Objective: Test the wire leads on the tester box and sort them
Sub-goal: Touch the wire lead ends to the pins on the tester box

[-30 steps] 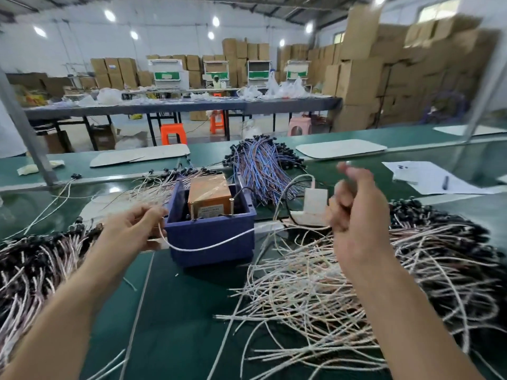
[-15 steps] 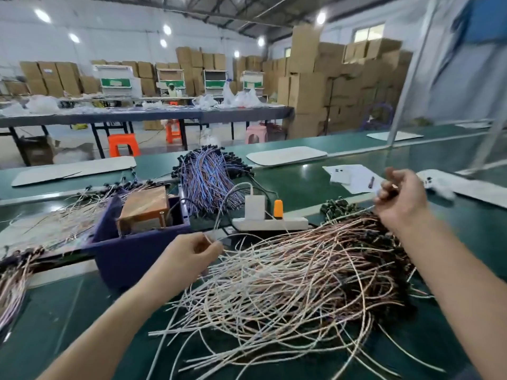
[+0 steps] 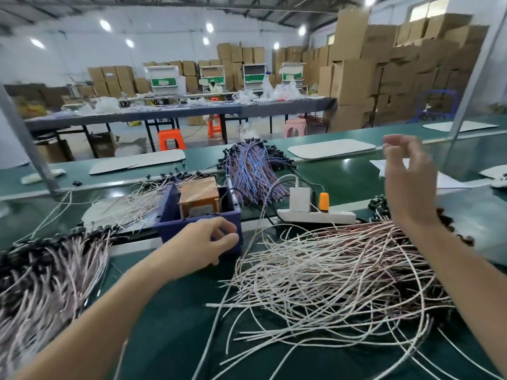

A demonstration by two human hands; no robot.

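Observation:
The brown tester box (image 3: 198,198) sits inside a blue bin (image 3: 175,230) at the centre of the green bench. My left hand (image 3: 204,246) rests against the bin's front wall with its fingers loosely curled; I see no wire in it. My right hand (image 3: 407,185) is raised above the bench at the right, blurred, fingers relaxed and holding nothing. Below it spreads a large loose pile of white and pink wire leads (image 3: 329,272). A second pile of leads with black ends (image 3: 41,272) lies at the left.
A purple and blue lead bundle (image 3: 252,174) lies behind the bin, with more pale leads (image 3: 131,200) to its left. A white power strip (image 3: 315,216) with an adapter and orange plug (image 3: 323,201) sits right of the bin. Papers (image 3: 450,181) lie far right. A metal post (image 3: 27,149) stands at left.
My view swung right, then back toward the bin. My left hand let go of the white lead and came to the bin's front. My right hand opened and stayed raised.

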